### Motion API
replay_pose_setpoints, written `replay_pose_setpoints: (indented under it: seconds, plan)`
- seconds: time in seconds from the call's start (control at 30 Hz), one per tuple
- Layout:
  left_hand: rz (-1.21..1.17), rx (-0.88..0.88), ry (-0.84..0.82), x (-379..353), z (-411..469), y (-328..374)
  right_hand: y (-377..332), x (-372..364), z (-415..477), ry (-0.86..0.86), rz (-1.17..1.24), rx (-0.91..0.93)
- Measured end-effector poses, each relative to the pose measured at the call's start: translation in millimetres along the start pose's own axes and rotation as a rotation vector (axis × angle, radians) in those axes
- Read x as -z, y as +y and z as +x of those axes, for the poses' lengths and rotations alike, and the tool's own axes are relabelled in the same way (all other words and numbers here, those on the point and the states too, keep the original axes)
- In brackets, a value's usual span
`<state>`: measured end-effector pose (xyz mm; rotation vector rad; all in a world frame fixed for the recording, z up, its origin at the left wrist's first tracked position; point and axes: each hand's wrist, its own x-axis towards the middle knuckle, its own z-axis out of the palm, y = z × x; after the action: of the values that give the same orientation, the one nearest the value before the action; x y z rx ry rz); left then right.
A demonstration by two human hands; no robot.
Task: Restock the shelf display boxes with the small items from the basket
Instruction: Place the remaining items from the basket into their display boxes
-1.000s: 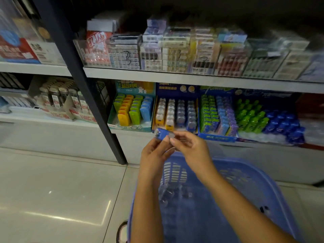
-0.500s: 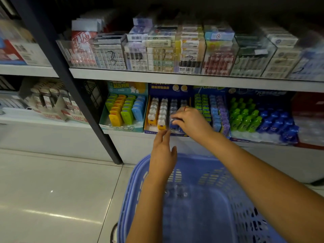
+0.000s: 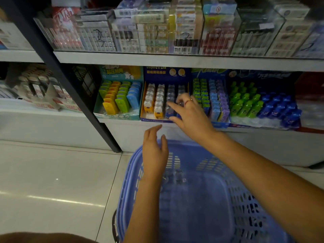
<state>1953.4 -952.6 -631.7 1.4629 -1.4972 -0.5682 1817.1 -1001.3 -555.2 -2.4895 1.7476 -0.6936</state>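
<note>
A blue plastic basket (image 3: 219, 199) stands on the floor below the shelf, with a few small clear-packed items (image 3: 173, 177) at its far end. On the lower shelf sits a dark blue display box (image 3: 166, 74) holding rows of small orange and blue items. My right hand (image 3: 189, 114) reaches into the front of that box, fingers spread over the blue rows, a ring on one finger. My left hand (image 3: 155, 149) hovers over the basket's far rim with straight fingers, holding nothing.
A teal box of yellow, orange, green and blue items (image 3: 119, 97) stands left of the display box; boxes of green, blue and purple items (image 3: 210, 97) and of green and blue bottles (image 3: 263, 106) stand right. A dark upright post (image 3: 73, 88) divides the shelving. Packed clear boxes fill the upper shelf (image 3: 175, 59).
A second ago both hands held a small blue item above the basket. My right hand then carried it to the display box and now rests spread over the blue rows; my left hand let go.
</note>
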Motion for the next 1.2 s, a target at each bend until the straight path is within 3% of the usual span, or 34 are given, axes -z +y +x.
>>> replay_pose_setpoints:
  seconds: [0.1,0.23,0.33,0.43,0.5,0.63,0.77,0.87,0.93,1.0,1.1,1.17,1.2]
  plan:
    - [0.008,0.203,-0.034,-15,-31,-25,0,-36,-65,-0.087,0.179,-0.081]
    - [0.301,0.394,-0.486,-39,-70,-69,24,-112,-142,-0.558,0.154,-0.324]
    - [0.597,0.462,-0.732,-47,-100,-101,44,-154,-167,-0.696,0.128,-0.394]
    - [0.615,0.518,-0.688,-51,-113,-115,42,-185,-172,-0.763,0.162,-0.414]
    - [0.697,0.507,-0.743,-53,-117,-123,39,-201,-175,-0.756,0.163,-0.452]
    - [0.842,0.38,-0.804,-53,-117,-144,46,-221,-182,-0.753,0.032,-0.468]
    - [0.751,0.34,-0.884,-55,-109,-161,51,-224,-192,-0.749,0.026,-0.514]
    - [0.918,0.246,-0.912,-50,-114,-167,51,-216,-195,-0.719,0.246,-0.594]
    - [0.81,0.301,-0.898,-51,-114,-160,57,-204,-196,-0.644,0.468,-0.728]
    - [0.622,0.547,-0.746,-55,-113,-154,68,-195,-196,-0.661,0.591,-0.795]
    - [0.789,0.513,-0.721,-59,-119,-134,75,-178,-196,-0.778,0.762,-0.925]
    - [0.903,0.433,-0.767,-58,-132,-125,77,-169,-193,-0.758,0.904,-1.019]
    - [0.888,0.485,-0.768,-60,-139,-123,77,-165,-191,-0.7,1.002,-1.094]
